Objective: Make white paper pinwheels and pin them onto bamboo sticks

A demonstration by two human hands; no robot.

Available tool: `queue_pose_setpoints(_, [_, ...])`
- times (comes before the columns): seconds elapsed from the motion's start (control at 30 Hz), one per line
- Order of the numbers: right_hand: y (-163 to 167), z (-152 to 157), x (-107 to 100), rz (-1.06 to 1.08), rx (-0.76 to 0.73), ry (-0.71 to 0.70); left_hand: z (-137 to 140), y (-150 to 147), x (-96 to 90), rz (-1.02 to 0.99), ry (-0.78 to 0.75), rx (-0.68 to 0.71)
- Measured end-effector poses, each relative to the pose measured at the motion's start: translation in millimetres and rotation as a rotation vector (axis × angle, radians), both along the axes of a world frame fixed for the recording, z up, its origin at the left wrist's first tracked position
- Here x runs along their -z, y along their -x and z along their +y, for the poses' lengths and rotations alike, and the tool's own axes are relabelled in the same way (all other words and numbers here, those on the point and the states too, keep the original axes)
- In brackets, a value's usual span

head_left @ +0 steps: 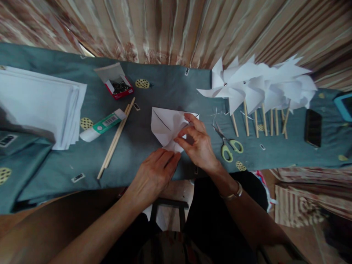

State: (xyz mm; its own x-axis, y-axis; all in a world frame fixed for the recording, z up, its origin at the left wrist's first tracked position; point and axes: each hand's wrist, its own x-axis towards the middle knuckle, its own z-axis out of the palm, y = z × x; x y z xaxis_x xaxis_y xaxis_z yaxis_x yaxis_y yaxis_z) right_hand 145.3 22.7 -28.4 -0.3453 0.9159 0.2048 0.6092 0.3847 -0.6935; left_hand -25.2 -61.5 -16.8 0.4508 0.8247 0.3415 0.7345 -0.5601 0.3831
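Note:
A white square of paper [162, 123] with slits cut in from its corners lies before me on the cloth. My left hand [158, 167] has its fingers closed on the paper's near corner. With thumb and index finger pinched, my right hand [199, 143] holds a curled part of the same paper near its middle; the other fingers rest over the far right side. Just right of my right hand lie scissors [228, 143] with green handles. Part of the paper is hidden under my fingers.
Several white paper pinwheels [255, 82] on wooden sticks lie at the right, a black phone [313, 126] beyond. Left are two wooden sticks [117, 137], a glue stick [103, 124], a red box [119, 90] of small metal pieces and a paper stack [38, 102].

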Motion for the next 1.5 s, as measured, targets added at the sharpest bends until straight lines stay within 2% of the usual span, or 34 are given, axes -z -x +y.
queue_pose_setpoints(0.23, [0.1, 0.0, -2.2, -0.018, 0.001, 0.000, 0.8, 0.0, -0.8, -0.009, 0.011, 0.010])
queue_pose_setpoints(0.77, [0.1, -11.7, -5.0, -0.171, -0.128, -0.172, 0.6, -0.1, -2.3, 0.007, 0.021, 0.011])
queue_pose_setpoints(1.0, [-4.4, -29.3, 7.8, -0.207, -0.176, -0.235, 1.4, 1.5, -4.4, 0.019, 0.033, -0.020])
queue_pose_setpoints(1.2, [-4.2, -32.0, 13.3, -0.175, -0.166, -0.168, 3.3, 1.3, -0.1, 0.000, -0.035, -0.043])
queue_pose_setpoints(1.43, [-16.1, -21.0, -6.9, -0.123, -0.219, -0.065, 4.6, 1.7, 3.7, 0.012, -0.049, -0.008])
queue_pose_setpoints(1.5, [-20.9, -9.8, -10.9, -0.107, -0.182, -0.054, 4.9, 2.5, 2.5, 0.026, -0.054, 0.000])
